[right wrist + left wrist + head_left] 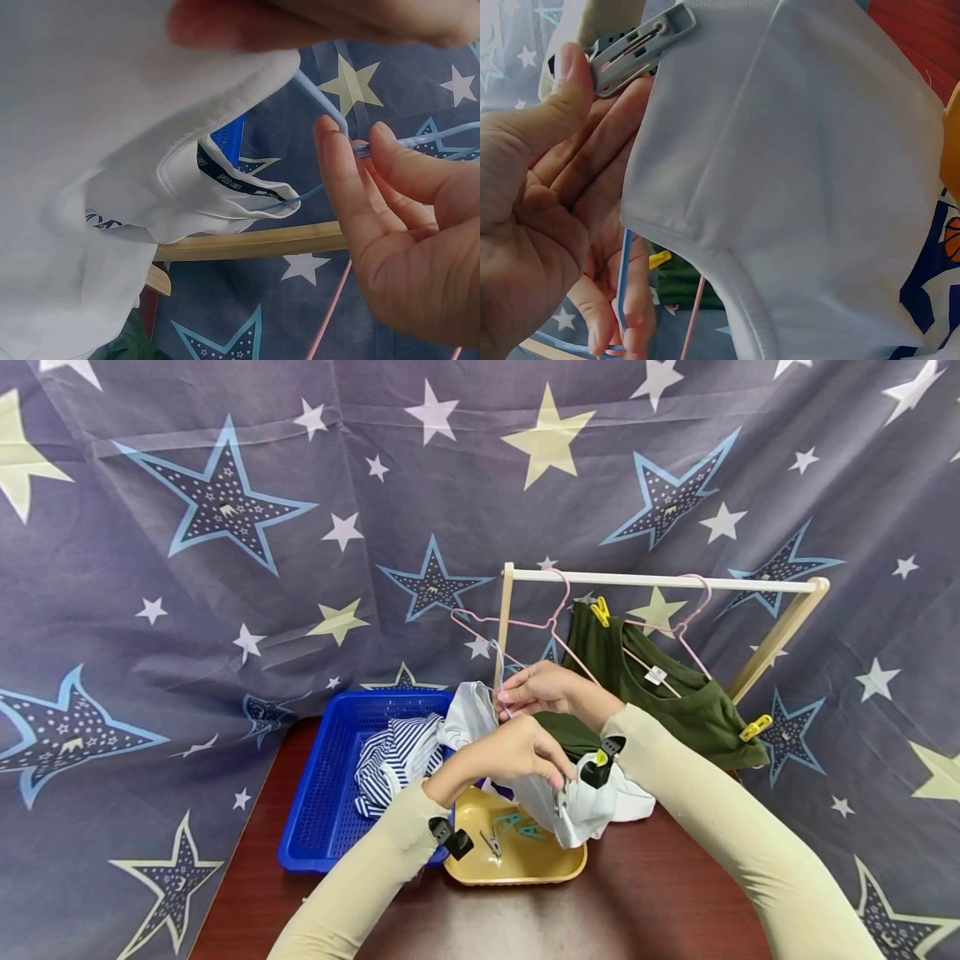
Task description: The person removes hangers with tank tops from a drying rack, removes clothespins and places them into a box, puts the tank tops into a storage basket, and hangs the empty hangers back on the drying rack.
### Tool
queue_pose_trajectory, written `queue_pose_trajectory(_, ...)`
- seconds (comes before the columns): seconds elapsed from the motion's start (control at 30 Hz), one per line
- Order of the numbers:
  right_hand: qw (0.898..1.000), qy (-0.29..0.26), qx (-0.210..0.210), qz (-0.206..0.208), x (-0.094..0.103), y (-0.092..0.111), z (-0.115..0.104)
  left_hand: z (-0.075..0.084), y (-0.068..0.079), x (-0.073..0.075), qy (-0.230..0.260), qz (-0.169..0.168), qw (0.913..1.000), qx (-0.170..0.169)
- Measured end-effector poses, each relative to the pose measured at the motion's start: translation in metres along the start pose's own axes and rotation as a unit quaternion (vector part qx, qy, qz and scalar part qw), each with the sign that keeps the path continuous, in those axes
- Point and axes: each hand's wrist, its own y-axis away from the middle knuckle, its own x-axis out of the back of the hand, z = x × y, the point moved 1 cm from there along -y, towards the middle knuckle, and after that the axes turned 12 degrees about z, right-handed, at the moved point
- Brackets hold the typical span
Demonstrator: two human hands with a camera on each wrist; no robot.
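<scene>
Three clothespins [531, 832] show in the tray [536, 864] the white shirt [588, 814] partly hides.

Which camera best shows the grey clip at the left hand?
The left wrist view: the grey clip is large and mostly uncovered. The head view shows it small; the right wrist view, not at all.
</scene>
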Motion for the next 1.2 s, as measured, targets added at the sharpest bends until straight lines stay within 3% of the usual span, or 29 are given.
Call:
queue_pose_trajectory(0.5,1.0,0.006,0.013,0.002,0.001,0.001,0.0,-0.001,0.004,-0.002,-0.013,0.104,0.9944,0.017)
queue_pose_trajectory(0.8,1.0,0.025,0.008,0.017,0.002,0.004,0.001,0.006,0.009,0.002,-0.044,0.167,0.9845,-0.028)
queue_pose_trajectory(0.93,0.999,0.033,0.01,0.017,0.001,0.005,0.0,0.01,0.014,0.006,-0.049,0.191,0.9798,-0.031)
queue_pose_trajectory(1.2,0.988,0.114,0.093,0.043,0.003,0.008,0.0,0.01,0.03,0.021,-0.063,0.222,0.9723,-0.035)
